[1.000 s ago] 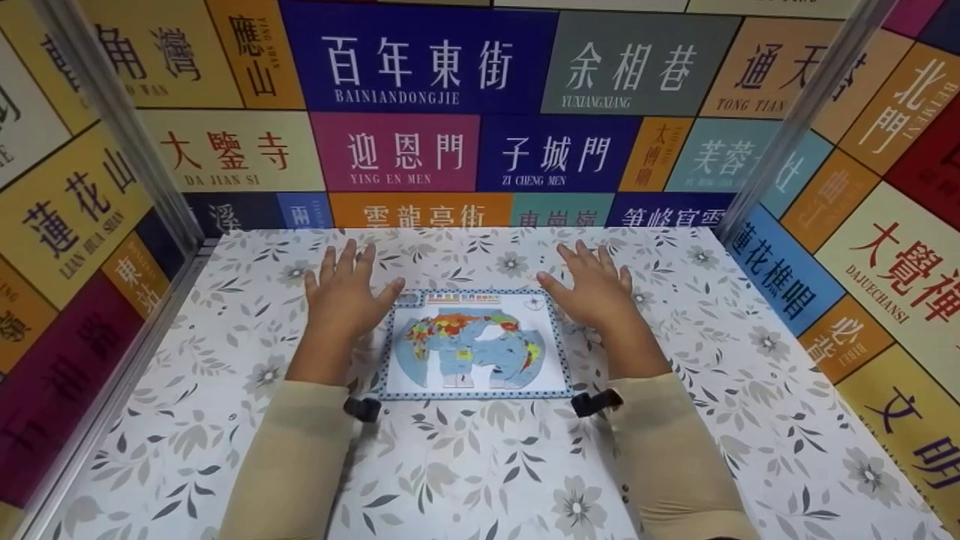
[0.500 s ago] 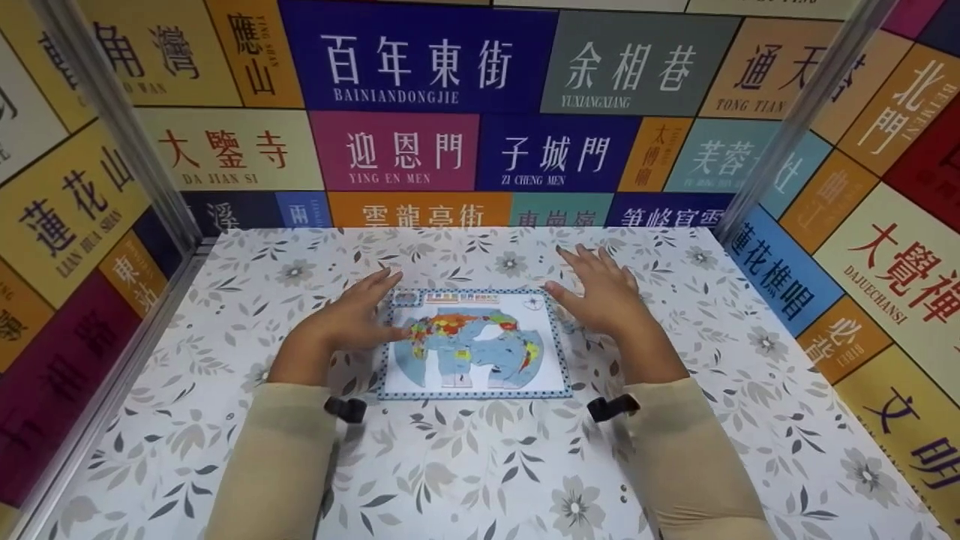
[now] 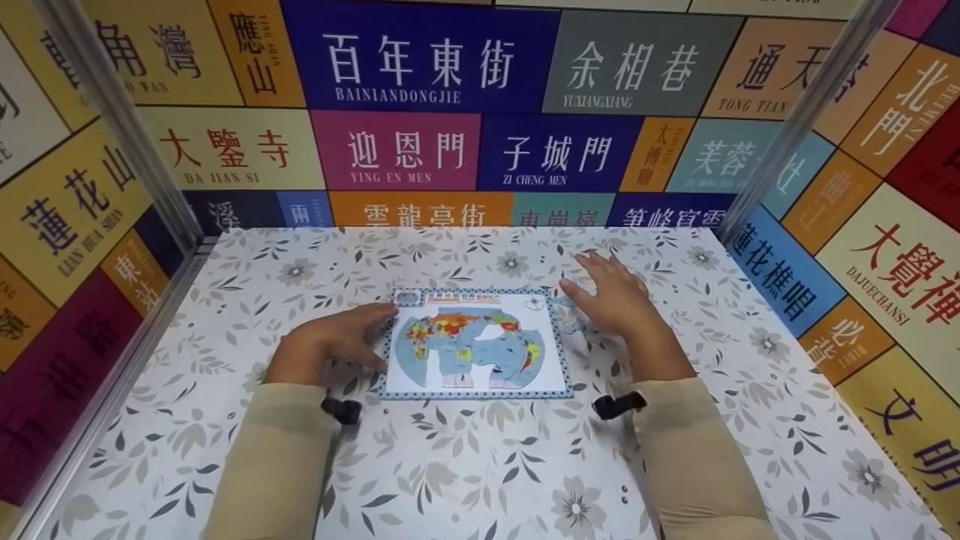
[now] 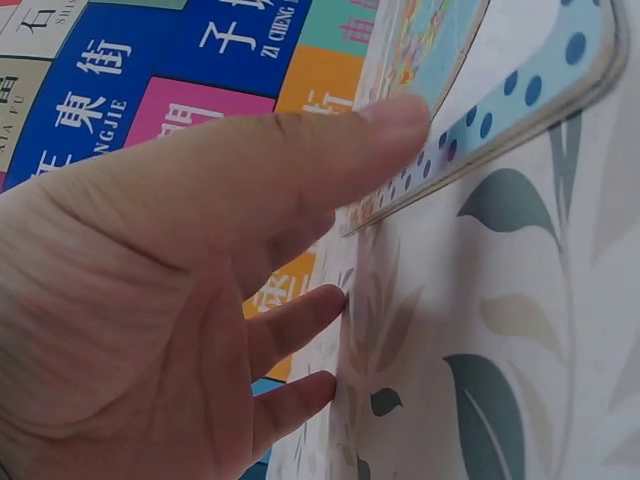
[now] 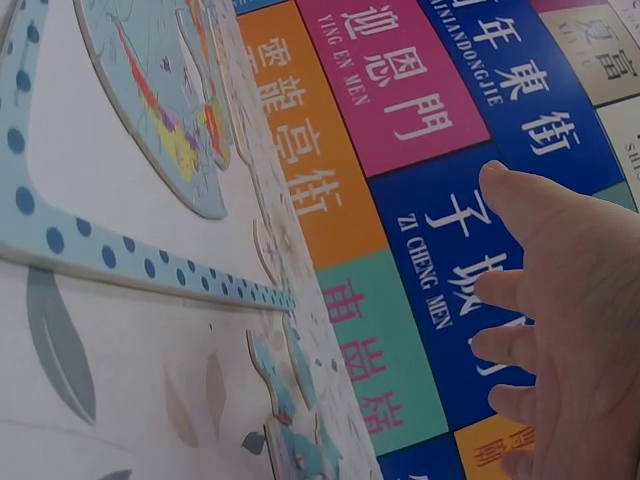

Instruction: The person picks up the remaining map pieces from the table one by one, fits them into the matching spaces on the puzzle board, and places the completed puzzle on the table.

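A flat world-map jigsaw puzzle [image 3: 480, 395] with a blue dotted border lies at the middle of the table. Pieces fill part of the map [image 3: 450, 324], and white gaps show between them. My left hand [image 3: 330, 341] is at the puzzle's left edge, fingers loosely bent and pointing toward it. In the left wrist view its thumb [image 4: 395, 125] overlaps the dotted border. My right hand [image 3: 615, 296] is held off the puzzle's upper right corner with fingers apart, holding nothing. Loose blue puzzle pieces [image 5: 295, 450] lie beyond the right border, below that hand.
White cloth with grey leaves and flowers covers the table [image 3: 480, 480]. Colourful panels with Chinese lettering form a back wall [image 3: 420, 60] and side walls. Metal posts [image 3: 802, 112] stand at the corners. A black strap end [image 3: 619, 406] sticks out at each wrist.
My left hand has turned inward, passed over the puzzle's left side and drawn back to its edge. The right hand has shifted slightly to the right, away from the puzzle.
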`<state>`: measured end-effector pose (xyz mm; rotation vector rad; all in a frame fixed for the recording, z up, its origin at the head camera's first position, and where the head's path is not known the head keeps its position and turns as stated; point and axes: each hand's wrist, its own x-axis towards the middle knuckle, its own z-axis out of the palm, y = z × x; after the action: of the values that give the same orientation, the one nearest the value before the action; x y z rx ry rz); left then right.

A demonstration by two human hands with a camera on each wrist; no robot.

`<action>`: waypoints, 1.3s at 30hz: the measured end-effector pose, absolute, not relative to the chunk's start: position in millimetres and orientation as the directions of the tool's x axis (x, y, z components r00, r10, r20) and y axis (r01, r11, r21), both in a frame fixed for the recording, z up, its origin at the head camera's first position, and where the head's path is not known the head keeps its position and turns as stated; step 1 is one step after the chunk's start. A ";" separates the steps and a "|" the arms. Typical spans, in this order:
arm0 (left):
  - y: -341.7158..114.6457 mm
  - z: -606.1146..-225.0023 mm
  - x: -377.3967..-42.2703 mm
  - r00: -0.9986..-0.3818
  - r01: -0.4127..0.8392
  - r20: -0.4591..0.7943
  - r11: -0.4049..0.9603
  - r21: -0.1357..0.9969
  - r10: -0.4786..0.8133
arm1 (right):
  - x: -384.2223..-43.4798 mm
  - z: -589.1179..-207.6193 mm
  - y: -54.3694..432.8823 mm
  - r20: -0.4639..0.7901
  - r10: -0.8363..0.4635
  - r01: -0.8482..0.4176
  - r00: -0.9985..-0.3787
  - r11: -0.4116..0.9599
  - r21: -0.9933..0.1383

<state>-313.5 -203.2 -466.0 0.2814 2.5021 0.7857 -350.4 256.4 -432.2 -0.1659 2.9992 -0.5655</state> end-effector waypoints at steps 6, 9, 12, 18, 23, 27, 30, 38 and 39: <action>-202.8 -467.0 -314.5 -0.847 0.014 -0.426 0.814 0.581 0.319 | -353.8 -434.0 269.3 -0.075 -0.106 -0.067 -0.991 0.912 -0.404; -201.8 -466.8 -314.7 -0.845 -0.001 -0.439 0.819 0.574 0.306 | -355.0 -433.9 275.4 -0.107 -0.081 -0.027 -0.991 0.903 -0.429; -200.9 -465.9 -313.6 -0.842 -0.035 -0.462 0.826 0.562 0.279 | -356.7 -433.9 281.3 -0.135 -0.061 0.005 -0.989 0.896 -0.444; -199.2 -464.8 -313.0 -0.840 -0.079 -0.485 0.831 0.550 0.242 | -361.4 -437.3 295.1 -0.133 -0.062 0.009 -0.989 0.879 -0.476; -198.5 -463.1 -312.2 -0.834 -0.096 -0.500 0.832 0.546 0.232 | -364.0 -442.3 306.6 -0.107 -0.098 -0.033 -0.989 0.869 -0.494; -197.8 -461.9 -311.3 -0.832 -0.097 -0.507 0.840 0.534 0.226 | -364.2 -445.0 311.6 -0.133 -0.094 -0.011 -0.987 0.856 -0.516; -197.7 -462.3 -311.3 -0.831 -0.099 -0.510 0.842 0.531 0.224 | -363.9 -446.8 313.7 -0.171 -0.077 0.026 -0.982 0.847 -0.531; -200.9 -466.0 -313.5 -0.838 0.036 -0.439 0.835 0.549 0.325 | -365.6 -456.1 321.7 -0.186 -0.078 0.040 -0.980 0.831 -0.555; -201.2 -466.2 -313.8 -0.838 0.049 -0.432 0.835 0.548 0.333 | -366.1 -457.2 323.3 -0.192 -0.076 0.046 -0.979 0.826 -0.561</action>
<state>-313.8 -201.2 -466.2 0.2810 2.4867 0.7237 -366.1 323.3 -457.2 -0.0229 2.8029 -0.8691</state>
